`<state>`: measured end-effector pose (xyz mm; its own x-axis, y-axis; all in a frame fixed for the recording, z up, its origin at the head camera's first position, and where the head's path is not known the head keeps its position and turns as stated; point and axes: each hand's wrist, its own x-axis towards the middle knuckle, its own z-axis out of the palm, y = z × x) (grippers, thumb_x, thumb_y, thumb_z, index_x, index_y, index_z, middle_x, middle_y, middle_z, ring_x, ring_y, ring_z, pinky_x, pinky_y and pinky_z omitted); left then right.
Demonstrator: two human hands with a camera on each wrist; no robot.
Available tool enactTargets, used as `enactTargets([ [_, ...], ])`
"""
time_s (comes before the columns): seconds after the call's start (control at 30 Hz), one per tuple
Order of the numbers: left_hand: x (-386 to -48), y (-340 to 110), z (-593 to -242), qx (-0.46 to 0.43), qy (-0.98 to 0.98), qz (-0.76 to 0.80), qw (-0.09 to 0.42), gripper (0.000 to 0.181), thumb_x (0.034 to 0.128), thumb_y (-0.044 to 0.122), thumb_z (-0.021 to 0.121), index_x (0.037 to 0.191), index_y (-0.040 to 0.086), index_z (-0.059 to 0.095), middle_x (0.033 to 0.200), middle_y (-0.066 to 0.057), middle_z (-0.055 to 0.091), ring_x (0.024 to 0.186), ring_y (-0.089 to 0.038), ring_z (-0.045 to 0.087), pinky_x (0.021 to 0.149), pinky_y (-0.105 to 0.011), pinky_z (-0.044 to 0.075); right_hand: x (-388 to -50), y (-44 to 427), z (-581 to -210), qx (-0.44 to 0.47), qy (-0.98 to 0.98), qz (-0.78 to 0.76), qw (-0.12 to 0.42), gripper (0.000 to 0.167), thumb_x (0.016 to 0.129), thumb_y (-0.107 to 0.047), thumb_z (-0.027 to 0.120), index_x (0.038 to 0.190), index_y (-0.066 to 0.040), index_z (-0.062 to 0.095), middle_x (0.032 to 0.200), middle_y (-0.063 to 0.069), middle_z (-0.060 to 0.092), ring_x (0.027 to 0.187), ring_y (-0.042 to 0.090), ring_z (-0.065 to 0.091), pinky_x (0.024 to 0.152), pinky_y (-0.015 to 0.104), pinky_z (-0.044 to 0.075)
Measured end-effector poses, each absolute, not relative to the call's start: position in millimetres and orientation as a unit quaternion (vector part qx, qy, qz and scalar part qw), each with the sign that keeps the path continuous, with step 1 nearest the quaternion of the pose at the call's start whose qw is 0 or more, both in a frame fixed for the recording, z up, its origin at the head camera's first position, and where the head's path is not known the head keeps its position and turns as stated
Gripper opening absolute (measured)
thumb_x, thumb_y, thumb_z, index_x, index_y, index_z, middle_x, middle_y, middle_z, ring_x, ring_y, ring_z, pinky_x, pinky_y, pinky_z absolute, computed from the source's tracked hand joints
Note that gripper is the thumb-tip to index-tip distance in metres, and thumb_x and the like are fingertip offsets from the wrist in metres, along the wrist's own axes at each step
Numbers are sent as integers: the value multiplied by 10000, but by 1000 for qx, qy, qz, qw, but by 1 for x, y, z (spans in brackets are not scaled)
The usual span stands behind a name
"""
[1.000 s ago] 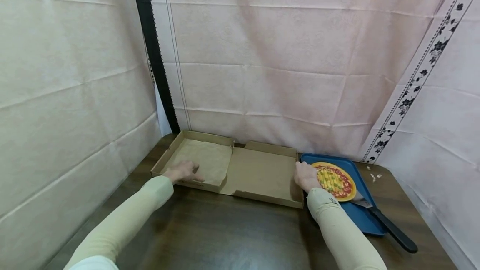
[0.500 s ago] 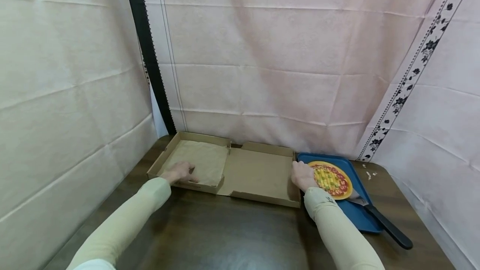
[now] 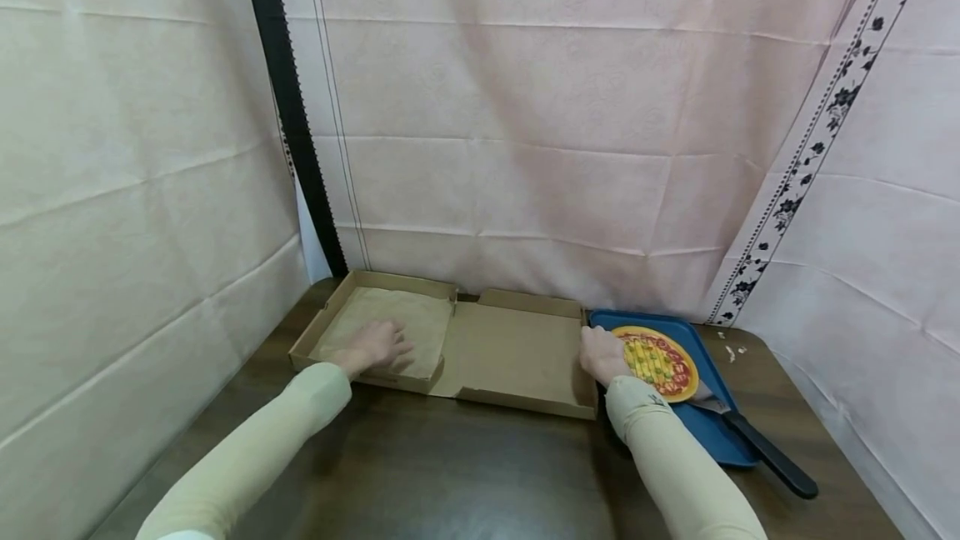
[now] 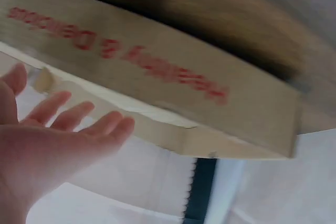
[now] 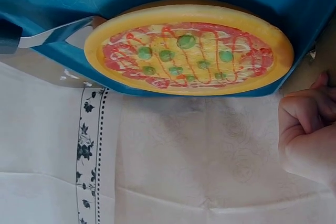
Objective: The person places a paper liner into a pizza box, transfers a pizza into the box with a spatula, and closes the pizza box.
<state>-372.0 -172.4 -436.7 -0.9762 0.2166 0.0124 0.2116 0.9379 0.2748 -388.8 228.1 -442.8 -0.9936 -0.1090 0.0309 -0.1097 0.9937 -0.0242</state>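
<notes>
A brown cardboard pizza box [image 3: 517, 348] lies unfolded flat, its lid to the right of its base. Inside the base is a sheet of parchment paper [image 3: 420, 315]. My left hand [image 3: 375, 344] hovers over the base near its front wall, fingers spread and holding nothing. In the left wrist view the front wall [image 4: 157, 74] carries red lettering, upside down. At the lid's right edge, my right hand [image 3: 602, 354] has its fingers curled round the cardboard. The right wrist view shows this hand [image 5: 310, 121] only partly, beside a pizza [image 5: 184, 61].
Right of the box, a blue tray [image 3: 723, 444] holds the pizza with a pizza server [image 3: 772, 457] partly under it; its black handle overhangs the tray. Small white scraps [image 3: 730, 352] lie behind the tray on the dark wooden table [image 3: 450, 473]. Cloth curtains [image 3: 525, 123] surround the table.
My left hand has lifted from the box's front wall and shifted slightly right over the paper, fingers spreading. The right hand stays at the lid edge. The head view has turned slightly right.
</notes>
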Motion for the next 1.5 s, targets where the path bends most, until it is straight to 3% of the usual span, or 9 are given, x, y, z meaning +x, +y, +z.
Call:
enactTargets([
  [0.2,-373,-135,-433,132,982,136,-26,491,957,366,582,1341,64,538,1313,-181,593,1224,-433,514,1050,-644,317,-386,237,-444,63,-998,20,14,104,953,-22,510,929,8,607,823,184,594,645,253,552,520,369,431],
  [0.37,-370,-103,-429,157,978,137,-26,512,966,390,565,1359,65,528,1364,-163,563,1284,-410,476,1074,-612,321,-387,247,-442,54,-998,16,30,194,986,-166,520,906,-14,610,790,165,599,619,254,557,507,373,425],
  [0.6,-367,-54,-422,214,967,140,-9,528,984,410,521,1391,74,497,1496,-160,428,1398,-406,353,1143,-609,240,-383,269,-419,41,-994,45,93,412,1021,-265,458,667,-69,533,639,136,554,563,282,573,489,424,456],
  [0.9,-358,17,-421,249,968,33,-14,715,969,625,346,1495,142,363,1575,-89,317,1479,-330,228,1185,-552,201,-374,317,-398,13,-995,52,89,562,1040,-398,327,582,-120,499,677,164,594,621,326,602,536,444,446],
  [1.1,-349,69,-420,279,960,4,6,768,947,689,271,1532,192,275,1617,-60,213,1511,-276,136,1213,-524,134,-365,345,-391,4,-998,44,34,562,1038,-444,286,698,-92,561,827,216,641,778,392,634,637,511,477],
  [1.3,-331,118,-422,328,944,-39,16,759,947,680,271,1552,228,199,1625,6,190,1517,-211,122,1218,-466,175,-349,369,-386,-19,-998,28,-48,474,1038,-340,323,847,-30,626,958,268,636,858,414,627,738,570,485],
  [1.37,-325,132,-425,350,935,-48,18,742,959,656,278,1555,224,181,1627,15,177,1517,-195,125,1219,-442,187,-343,375,-384,-26,-997,15,-72,418,1023,-302,377,977,14,647,1071,308,616,924,439,615,767,578,484],
  [1.5,-317,157,-431,397,916,-61,7,709,976,616,300,1544,197,224,1609,13,233,1501,-181,186,1211,-418,218,-334,388,-382,-49,-991,5,-123,420,937,-275,545,1150,82,602,1122,335,591,935,415,600,782,537,494],
])
